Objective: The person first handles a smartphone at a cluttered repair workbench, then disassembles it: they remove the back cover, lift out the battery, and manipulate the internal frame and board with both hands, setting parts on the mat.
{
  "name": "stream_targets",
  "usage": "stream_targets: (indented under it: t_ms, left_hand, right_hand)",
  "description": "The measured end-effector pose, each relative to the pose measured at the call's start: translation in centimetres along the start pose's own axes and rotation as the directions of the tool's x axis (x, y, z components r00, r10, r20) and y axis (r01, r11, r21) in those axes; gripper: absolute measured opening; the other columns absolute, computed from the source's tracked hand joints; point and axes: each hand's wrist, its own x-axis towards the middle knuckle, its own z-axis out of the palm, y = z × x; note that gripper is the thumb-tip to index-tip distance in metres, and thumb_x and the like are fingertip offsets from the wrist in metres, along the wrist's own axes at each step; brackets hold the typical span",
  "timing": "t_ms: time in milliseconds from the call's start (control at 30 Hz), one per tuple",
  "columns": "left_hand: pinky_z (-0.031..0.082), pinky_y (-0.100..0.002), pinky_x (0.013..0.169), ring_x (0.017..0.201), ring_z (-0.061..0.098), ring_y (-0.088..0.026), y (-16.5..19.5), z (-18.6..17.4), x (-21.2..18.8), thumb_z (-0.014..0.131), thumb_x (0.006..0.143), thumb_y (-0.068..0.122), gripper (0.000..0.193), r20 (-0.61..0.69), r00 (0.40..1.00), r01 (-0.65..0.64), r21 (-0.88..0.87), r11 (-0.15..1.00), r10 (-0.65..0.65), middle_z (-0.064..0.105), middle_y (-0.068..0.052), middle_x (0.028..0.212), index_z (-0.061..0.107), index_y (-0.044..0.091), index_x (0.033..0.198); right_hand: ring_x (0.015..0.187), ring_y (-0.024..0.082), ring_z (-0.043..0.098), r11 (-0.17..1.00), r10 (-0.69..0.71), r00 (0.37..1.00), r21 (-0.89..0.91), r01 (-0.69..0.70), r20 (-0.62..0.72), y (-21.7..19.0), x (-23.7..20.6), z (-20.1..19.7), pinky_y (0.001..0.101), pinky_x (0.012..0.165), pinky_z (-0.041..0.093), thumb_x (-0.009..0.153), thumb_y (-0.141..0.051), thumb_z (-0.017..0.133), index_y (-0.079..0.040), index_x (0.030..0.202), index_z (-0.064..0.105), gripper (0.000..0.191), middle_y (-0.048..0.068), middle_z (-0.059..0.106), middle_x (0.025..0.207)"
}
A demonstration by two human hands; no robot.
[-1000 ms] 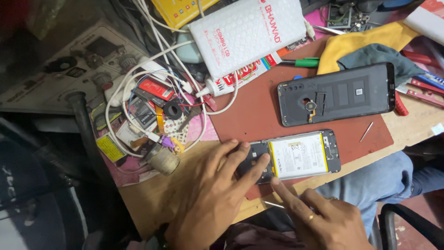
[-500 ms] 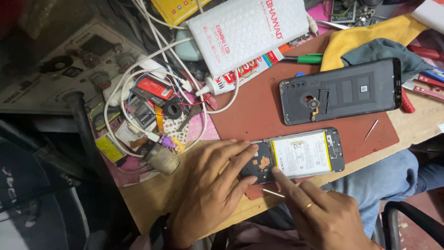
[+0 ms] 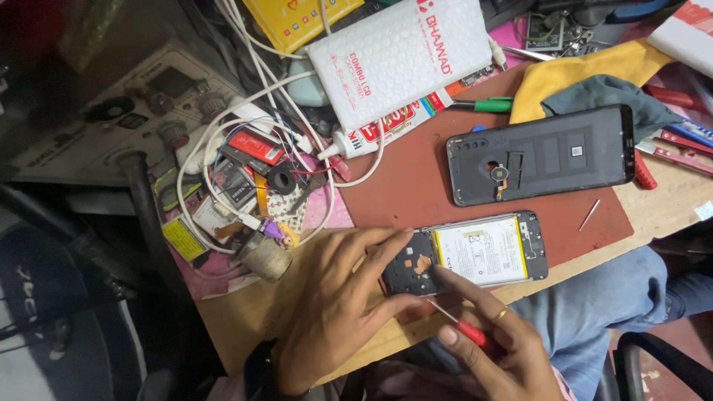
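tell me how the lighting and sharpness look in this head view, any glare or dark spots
Head view: even, soft light on the red mat; the opened phone and white padded envelope are sharp. Mild sheen on the black back cover, no hard glare. The left edge falls into deep shadow. Left hand and right hand are clear, with slight softness at the bottom edge.

Bench: we see a pale wooden tabletop [image 3: 661,215] running from lower left to right of the frame, crowded.
Mat: a dark red work mat [image 3: 416,178] covers its middle.
Upper left: we make out a grey bench instrument [image 3: 111,111] with knobs (partly in shadow).
Left edge: dark and dim; we cannot tell what lies there.
Lower right: a black chair frame [image 3: 653,364] over a reddish floor [image 3: 691,334].
Light: bright and even over the bench.
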Motion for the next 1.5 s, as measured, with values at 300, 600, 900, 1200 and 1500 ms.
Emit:
stream_targets:
  t_ms: [300, 600, 900, 1200, 1500]
  left_hand:
    - [0.043, -0.044, 0.096, 0.11, 0.057, -0.028, 0.1, -0.2, 0.3, 0.089, 0.078, 0.036, 0.078, -0.01, 0.999, -0.037, -0.004, 0.999, 0.037, 0.058, -0.009, 0.126, 0.056, 0.006, 0.142]
    - [0.049, -0.04, 0.098, 0.115, 0.059, -0.029, 0.6, -0.8, 0.2, 0.088, 0.075, 0.024, 0.071, -0.065, 0.998, 0.004, -0.107, 0.994, -0.01, 0.058, -0.011, 0.124, 0.061, 0.006, 0.138]
    - [0.051, -0.037, 0.098, 0.115, 0.059, -0.029, 0.3, -1.7, -0.3, 0.083, 0.075, 0.015, 0.073, -0.137, 0.983, 0.091, -0.229, 0.969, -0.124, 0.053, -0.016, 0.127, 0.055, 0.003, 0.14]
    - [0.051, -0.038, 0.102, 0.118, 0.061, -0.029, -0.1, -0.9, -0.6, 0.08, 0.08, 0.014, 0.071, -0.22, 0.961, 0.114, -0.25, 0.962, -0.171, 0.049, -0.019, 0.132, 0.051, 0.0, 0.142]
    - [0.05, -0.04, 0.103, 0.119, 0.062, -0.032, 0.2, -0.8, -0.3, 0.081, 0.081, 0.015, 0.069, -0.226, 0.969, 0.041, -0.236, 0.971, -0.096, 0.057, -0.017, 0.13, 0.051, 0.0, 0.141]
  right_hand:
    - [0.131, 0.022, 0.058, 0.971, -0.182, 0.982, 0.167, 0.172, 0.05, 1.4, -0.7, -1.6, 0.0362, 0.11, 0.039, 0.094, -0.005, 0.067, 0.004, 0.147, 0.054, 0.055, 0.018, 0.068, 0.137]
    - [0.077, 0.014, 0.05, 0.54, -0.705, 0.576, -0.84, 0.058, -0.414, -2.3, 2.9, -12.6, 0.0223, 0.07, 0.039, 0.117, -0.001, 0.057, 0.006, 0.131, 0.057, 0.016, 0.012, 0.057, 0.103]
    - [0.097, 0.013, 0.061, 0.609, -0.704, 0.588, -0.764, 0.212, -0.398, -5.2, 7.4, -13.9, 0.0257, 0.08, 0.049, 0.111, -0.001, 0.063, 0.004, 0.143, 0.054, 0.034, 0.011, 0.063, 0.116]
    - [0.083, 0.014, 0.067, 0.605, -0.59, 0.681, -0.796, 0.019, -0.433, 0.2, 6.2, -17.9, 0.0284, 0.069, 0.053, 0.121, -0.016, 0.06, 0.002, 0.131, 0.059, 0.021, 0.013, 0.069, 0.103]
    - [0.092, 0.023, 0.064, 0.385, -0.729, 0.681, -0.864, 0.324, -0.07, -7.8, 4.8, -11.6, 0.0321, 0.083, 0.051, 0.095, -0.008, 0.073, -0.008, 0.118, 0.069, 0.023, 0.011, 0.069, 0.106]
